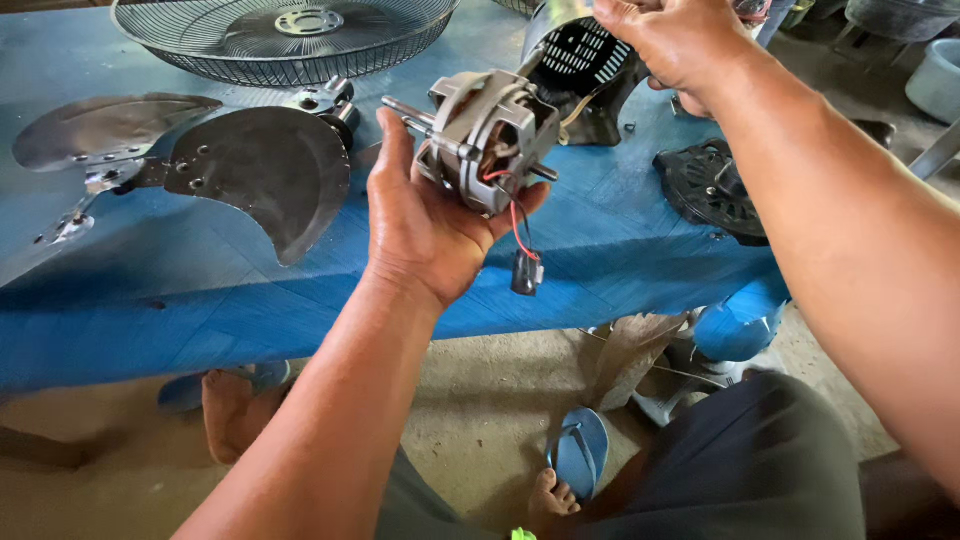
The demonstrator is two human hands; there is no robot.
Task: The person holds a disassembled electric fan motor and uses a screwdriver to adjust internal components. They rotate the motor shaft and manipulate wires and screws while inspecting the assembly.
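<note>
My left hand [425, 225] cups a grey fan motor [485, 135] from below, over the blue table [200, 300]. The motor's steel shaft [405, 110] sticks out to the left. Red and black wires hang from it to a small black capacitor [526, 272]. My right hand [680, 40] reaches to the back and grips the top of a dark motor housing with a grille [580, 65], which stands on the table just behind the motor.
A metal fan blade set [250, 165] lies at left on the table. A wire fan guard [290, 35] sits behind it. A black round cover [712, 190] rests at right. Below are my feet, a blue sandal [580, 450] and a blue-white fan base [735, 330].
</note>
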